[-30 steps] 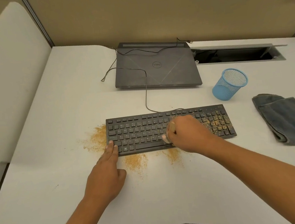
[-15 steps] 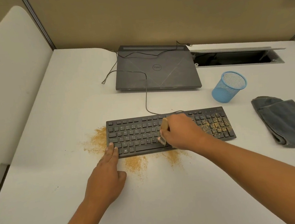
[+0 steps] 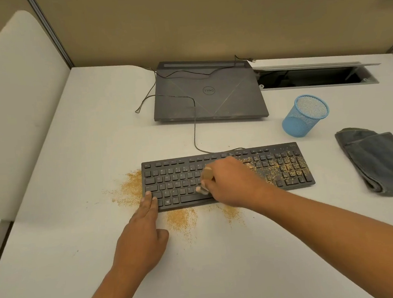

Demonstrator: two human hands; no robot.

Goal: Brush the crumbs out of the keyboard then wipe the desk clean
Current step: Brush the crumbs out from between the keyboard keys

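Brushing the keyboard (image 3: pixel 174 181), midway along.
Left hand (image 3: pixel 147 225) lies flat, pinning its near-left corner; right hand (image 3: pixel 231 181) grips what looks like a brush (image 3: pixel 206 178) over its middle. Unswept crumbs (image 3: pixel 286 167) lie to that hand's right, along the keyboard's long axis; cloth (image 3: pixel 379 160) past its right end.

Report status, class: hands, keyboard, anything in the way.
Left hand flat, fingertips pressing keyboard corner. Right hand gripping brush over middle keys. Crumbs thick on number pad, piles on desk. Nothing blocks the brush.
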